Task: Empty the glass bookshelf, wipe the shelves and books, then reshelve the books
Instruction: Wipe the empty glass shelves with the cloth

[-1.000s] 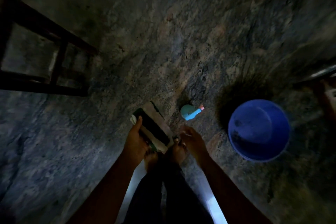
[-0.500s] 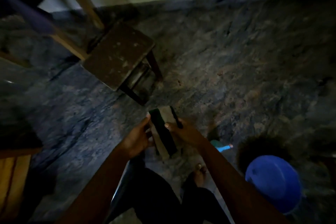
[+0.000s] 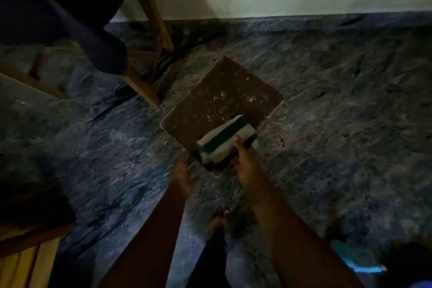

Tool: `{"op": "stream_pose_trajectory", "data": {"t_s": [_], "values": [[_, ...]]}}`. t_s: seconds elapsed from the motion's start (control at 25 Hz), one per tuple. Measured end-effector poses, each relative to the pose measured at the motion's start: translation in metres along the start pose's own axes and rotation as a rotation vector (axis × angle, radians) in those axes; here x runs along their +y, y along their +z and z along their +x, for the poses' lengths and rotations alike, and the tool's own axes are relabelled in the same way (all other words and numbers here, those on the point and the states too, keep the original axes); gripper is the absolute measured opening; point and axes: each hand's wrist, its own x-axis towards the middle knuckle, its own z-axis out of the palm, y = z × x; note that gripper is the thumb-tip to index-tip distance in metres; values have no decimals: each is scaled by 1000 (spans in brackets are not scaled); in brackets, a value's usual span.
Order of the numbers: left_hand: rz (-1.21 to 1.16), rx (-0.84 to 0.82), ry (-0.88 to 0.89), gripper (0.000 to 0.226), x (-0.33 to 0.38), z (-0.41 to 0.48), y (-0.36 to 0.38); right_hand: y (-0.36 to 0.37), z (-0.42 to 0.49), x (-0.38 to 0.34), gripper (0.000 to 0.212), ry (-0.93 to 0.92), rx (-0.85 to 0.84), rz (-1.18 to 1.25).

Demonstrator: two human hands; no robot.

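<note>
A book [image 3: 225, 139] with a white cover and a green stripe lies over the near corner of a low brown stool [image 3: 217, 100]. My right hand [image 3: 246, 166] grips the book at its near right end, thumb on top. My left hand [image 3: 183, 176] hangs just left of the stool's near corner, fingers relaxed, holding nothing. The scene is dim and blurred. The glass bookshelf is not in view.
The stool stands on a mottled stone floor [image 3: 327, 124]. A wooden chair frame [image 3: 152, 37] with dark cloth [image 3: 70, 25] draped on it fills the upper left. A light blue spray bottle [image 3: 360, 262] lies at lower right. Yellow wood [image 3: 28, 262] shows at lower left. My bare foot [image 3: 217, 222] is below.
The view swung up from the bucket toward the stool. The book went from both hands onto the stool's near corner; my left hand let go while my right still holds it.
</note>
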Motion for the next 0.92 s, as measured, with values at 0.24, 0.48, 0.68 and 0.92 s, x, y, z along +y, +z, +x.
{"op": "stream_pose_trajectory", "data": {"t_s": [0.24, 0.48, 0.68, 0.92], "values": [[-120, -74, -54, 62, 24, 36, 25, 12, 61, -7, 68, -3, 396, -179], [-141, -220, -1, 39, -6, 32, 7, -19, 46, 14, 66, -46, 335, -320], [136, -120, 75, 41, -75, 11, -30, -80, -6, 81, 75, -31, 340, -116], [381, -251, 130, 29, -171, -48, -75, -171, -92, 194, 58, -48, 424, 133]]}}
